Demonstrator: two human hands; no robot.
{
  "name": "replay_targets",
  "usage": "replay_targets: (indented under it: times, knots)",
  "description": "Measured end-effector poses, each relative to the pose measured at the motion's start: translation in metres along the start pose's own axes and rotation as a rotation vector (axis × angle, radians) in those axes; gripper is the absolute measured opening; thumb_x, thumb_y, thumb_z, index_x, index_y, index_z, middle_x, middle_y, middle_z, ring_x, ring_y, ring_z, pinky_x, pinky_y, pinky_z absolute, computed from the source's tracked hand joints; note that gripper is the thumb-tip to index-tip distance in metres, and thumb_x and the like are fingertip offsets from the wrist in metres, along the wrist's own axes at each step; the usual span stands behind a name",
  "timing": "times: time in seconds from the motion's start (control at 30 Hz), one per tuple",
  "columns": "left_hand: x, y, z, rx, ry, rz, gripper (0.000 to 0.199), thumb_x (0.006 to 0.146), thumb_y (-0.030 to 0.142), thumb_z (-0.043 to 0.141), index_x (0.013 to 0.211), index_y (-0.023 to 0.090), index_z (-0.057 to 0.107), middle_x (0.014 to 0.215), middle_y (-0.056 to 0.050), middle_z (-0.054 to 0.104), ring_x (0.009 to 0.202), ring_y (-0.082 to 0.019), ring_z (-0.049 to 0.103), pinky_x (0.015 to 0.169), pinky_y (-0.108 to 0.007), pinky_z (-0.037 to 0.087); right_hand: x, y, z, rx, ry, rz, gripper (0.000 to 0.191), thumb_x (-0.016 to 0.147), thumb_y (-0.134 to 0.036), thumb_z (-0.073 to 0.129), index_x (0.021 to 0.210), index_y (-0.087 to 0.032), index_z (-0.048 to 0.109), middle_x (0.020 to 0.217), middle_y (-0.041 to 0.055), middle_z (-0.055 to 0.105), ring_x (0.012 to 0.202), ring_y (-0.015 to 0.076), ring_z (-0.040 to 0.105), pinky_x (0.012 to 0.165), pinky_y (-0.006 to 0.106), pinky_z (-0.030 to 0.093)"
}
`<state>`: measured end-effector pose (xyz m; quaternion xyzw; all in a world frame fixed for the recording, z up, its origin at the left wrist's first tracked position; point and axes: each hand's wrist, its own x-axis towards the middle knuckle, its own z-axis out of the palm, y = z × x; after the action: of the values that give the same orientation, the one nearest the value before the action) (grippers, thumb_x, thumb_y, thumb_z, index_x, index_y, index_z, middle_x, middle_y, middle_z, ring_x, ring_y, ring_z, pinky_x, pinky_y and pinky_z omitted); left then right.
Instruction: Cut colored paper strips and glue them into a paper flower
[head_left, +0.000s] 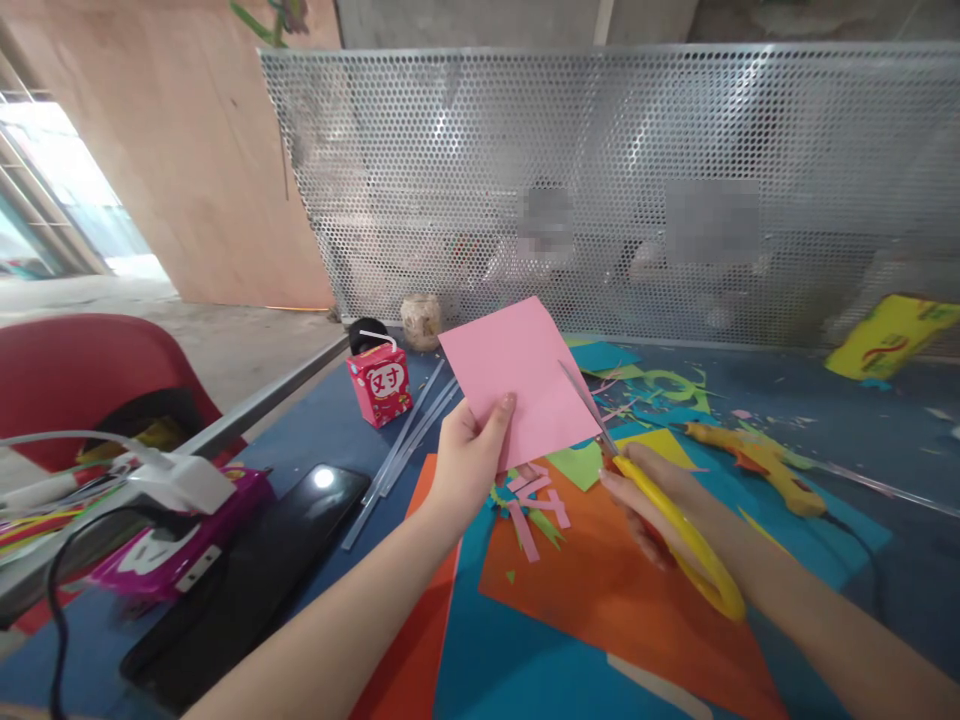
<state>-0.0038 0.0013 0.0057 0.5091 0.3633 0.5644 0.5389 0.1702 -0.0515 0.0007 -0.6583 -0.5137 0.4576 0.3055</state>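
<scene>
My left hand [472, 450] pinches a pink sheet of paper [517, 365] by its lower left part, thumb on the near face. In my right hand [645, 500] is a pair of scissors with yellow handles [679, 530]. Their blades [585, 395] lie at the right edge of the pink paper; whether they are cutting it I cannot tell. Below the paper, pink and green paper scraps [536, 505] lie on an orange sheet [585, 590], which rests over a blue sheet [510, 665].
A red drink carton [381, 385] with a straw, clear glue sticks [405, 445] and a black phone [247, 580] are at left, near a purple power strip [180, 550]. On the right lies a yellow glue gun [757, 465]. A perforated metal panel [480, 130] stands behind the table.
</scene>
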Motion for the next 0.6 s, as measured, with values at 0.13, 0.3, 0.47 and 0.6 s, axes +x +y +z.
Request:
replay_targets:
  times: [0.13, 0.3, 0.47, 0.6]
  knots:
    - [-0.001, -0.001, 0.001, -0.011, -0.041, -0.027, 0.024, 0.08, 0.042, 0.058, 0.075, 0.02, 0.049, 0.04, 0.007, 0.054, 0.027, -0.012, 0.051, 0.024, -0.017, 0.03, 0.0, 0.001, 0.001, 0.022, -0.005, -0.003, 0.042, 0.068, -0.059, 0.051, 0.073, -0.025, 0.026, 0.036, -0.0126, 0.037, 0.025, 0.0097, 0.036, 0.029, 0.021, 0.027]
    - [-0.005, -0.002, 0.004, 0.016, -0.061, -0.064, 0.028, 0.079, 0.045, 0.058, 0.074, 0.02, 0.048, 0.039, 0.006, 0.055, 0.028, -0.013, 0.052, 0.024, -0.017, 0.03, -0.007, -0.004, 0.006, -0.058, 0.107, -0.14, 0.031, 0.075, -0.051, 0.047, 0.074, -0.026, 0.03, 0.033, -0.0124, 0.033, 0.027, 0.0106, 0.034, 0.033, 0.022, 0.024]
    - [-0.007, -0.001, 0.004, 0.025, -0.049, -0.042, 0.026, 0.08, 0.044, 0.058, 0.075, 0.02, 0.049, 0.041, 0.006, 0.056, 0.028, -0.013, 0.053, 0.024, -0.017, 0.03, -0.008, -0.006, 0.007, -0.04, 0.125, -0.09, 0.034, 0.071, -0.053, 0.051, 0.074, -0.026, 0.031, 0.035, -0.012, 0.034, 0.027, 0.0101, 0.035, 0.032, 0.021, 0.025]
    - [-0.007, 0.0, 0.005, 0.054, -0.028, -0.041, 0.026, 0.08, 0.043, 0.058, 0.074, 0.019, 0.05, 0.046, 0.005, 0.058, 0.031, -0.011, 0.053, 0.025, -0.017, 0.029, -0.01, -0.009, 0.006, 0.025, 0.103, -0.059, 0.038, 0.067, -0.055, 0.053, 0.073, -0.026, 0.029, 0.035, -0.012, 0.035, 0.028, 0.0096, 0.035, 0.031, 0.021, 0.026]
